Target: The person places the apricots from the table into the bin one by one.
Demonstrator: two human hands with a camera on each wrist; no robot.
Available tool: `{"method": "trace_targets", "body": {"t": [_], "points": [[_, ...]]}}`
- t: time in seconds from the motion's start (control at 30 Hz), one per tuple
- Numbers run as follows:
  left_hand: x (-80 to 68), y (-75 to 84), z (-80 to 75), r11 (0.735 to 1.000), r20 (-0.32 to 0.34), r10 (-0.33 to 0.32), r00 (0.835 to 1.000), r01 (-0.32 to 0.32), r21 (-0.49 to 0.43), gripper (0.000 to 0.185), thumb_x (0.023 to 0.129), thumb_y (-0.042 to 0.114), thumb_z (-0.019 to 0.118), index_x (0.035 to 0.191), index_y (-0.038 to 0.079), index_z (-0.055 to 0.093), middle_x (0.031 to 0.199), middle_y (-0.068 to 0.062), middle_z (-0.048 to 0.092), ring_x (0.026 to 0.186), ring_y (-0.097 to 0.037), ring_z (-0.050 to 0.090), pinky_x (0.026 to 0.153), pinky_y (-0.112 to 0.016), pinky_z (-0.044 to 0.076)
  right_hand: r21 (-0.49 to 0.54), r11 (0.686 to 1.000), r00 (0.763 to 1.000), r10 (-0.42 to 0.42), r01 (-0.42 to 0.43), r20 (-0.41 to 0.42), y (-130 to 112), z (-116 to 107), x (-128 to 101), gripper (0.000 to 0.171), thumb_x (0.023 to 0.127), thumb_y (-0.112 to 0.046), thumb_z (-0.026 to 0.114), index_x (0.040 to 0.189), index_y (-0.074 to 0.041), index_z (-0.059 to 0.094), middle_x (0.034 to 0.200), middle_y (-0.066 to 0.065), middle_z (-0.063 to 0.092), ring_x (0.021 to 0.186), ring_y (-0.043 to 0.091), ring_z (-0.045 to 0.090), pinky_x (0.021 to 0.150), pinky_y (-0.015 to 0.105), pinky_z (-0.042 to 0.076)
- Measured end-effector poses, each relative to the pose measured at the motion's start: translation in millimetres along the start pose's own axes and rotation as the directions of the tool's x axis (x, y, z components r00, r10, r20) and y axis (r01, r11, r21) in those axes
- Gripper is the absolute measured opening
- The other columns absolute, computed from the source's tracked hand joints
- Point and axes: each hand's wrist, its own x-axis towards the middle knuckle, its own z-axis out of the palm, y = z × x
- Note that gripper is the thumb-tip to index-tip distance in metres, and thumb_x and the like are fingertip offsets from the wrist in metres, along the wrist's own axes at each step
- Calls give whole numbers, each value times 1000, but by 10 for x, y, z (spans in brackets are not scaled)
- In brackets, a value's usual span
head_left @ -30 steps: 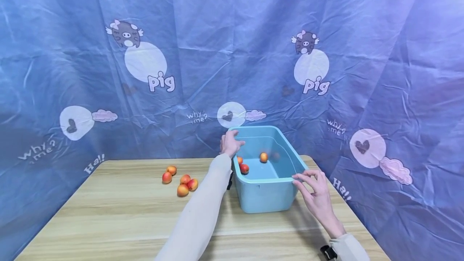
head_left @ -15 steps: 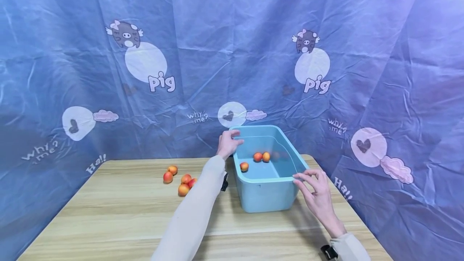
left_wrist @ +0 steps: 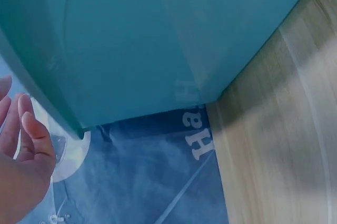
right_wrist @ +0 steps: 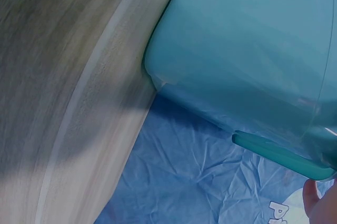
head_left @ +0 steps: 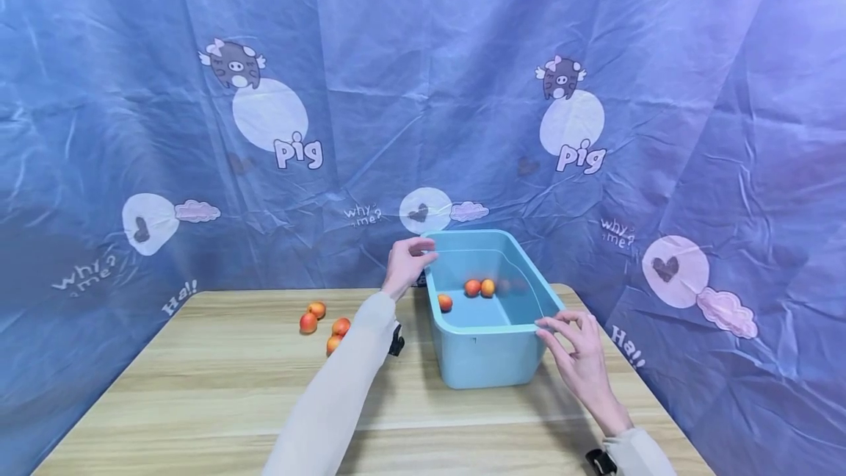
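A light blue plastic bin (head_left: 489, 362) stands on the wooden table (head_left: 198, 402), right of the middle. Three orange-red fruits lie in it: one (head_left: 445, 303) near the left wall and two (head_left: 479, 287) side by side further back. My left hand (head_left: 410, 259) hovers with relaxed fingers by the bin's far left corner; in the left wrist view the hand (left_wrist: 21, 155) stays just off the bin wall (left_wrist: 158, 39). My right hand (head_left: 568, 336) rests its spread fingertips on the bin's near right corner. The right wrist view shows the bin's outside (right_wrist: 253, 50).
Several more orange-red fruits (head_left: 324, 325) lie loose on the table left of my left sleeve, which partly hides one of them. A blue printed cloth (head_left: 330, 94) hangs behind and around the table. The table's right edge runs close to the bin.
My left hand has drawn back a little to the left from the bin's far corner. The fruits in the bin rolled; one came to rest beside another. The right hand stayed put.
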Motion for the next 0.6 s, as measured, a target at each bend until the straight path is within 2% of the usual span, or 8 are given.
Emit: {"method": "trace_targets", "body": {"t": [0.13, 0.3, 0.43, 0.6], "points": [[-38, -3, -79, 998, -1, 15, 1000, -15, -54, 27, 84, 11, 77, 110, 9, 74, 109, -11, 74, 100, -24, 69, 89, -34, 55, -3, 1000, 1000, 4, -5, -2, 5, -16, 0, 20, 81, -23, 76, 92, -6, 77, 91, 14, 59, 92, 23, 47, 86, 25, 29], [-117, -9, -214, 994, 8, 30, 1000, -29, -103, 30, 85, 9, 76, 114, 2, 71, 112, -18, 72, 104, -30, 69, 92, -37, 54, -9, 1000, 1000, 17, -17, 12, -23, -40, 6, 16, 78, -15, 79, 93, -7, 77, 92, 13, 59, 95, 18, 46, 86, 28, 31], [-208, -22, -330, 993, 10, 31, 999, -30, -118, 31, 85, 6, 75, 115, -1, 69, 110, -19, 72, 103, -30, 69, 90, -35, 55, -8, 1000, 1000, 15, -15, 9, -33, -30, 2, 17, 78, -16, 79, 92, -7, 77, 92, 12, 59, 95, 19, 47, 87, 26, 31], [-292, -78, -470, 993, -12, 34, 999, -35, -113, 30, 83, 5, 76, 112, 1, 71, 108, -19, 72, 101, -30, 70, 86, -29, 55, -15, 1000, 1000, 25, -25, 5, -34, -20, 8, 17, 77, -15, 79, 92, -7, 77, 92, 13, 59, 95, 19, 47, 88, 25, 31]]}}
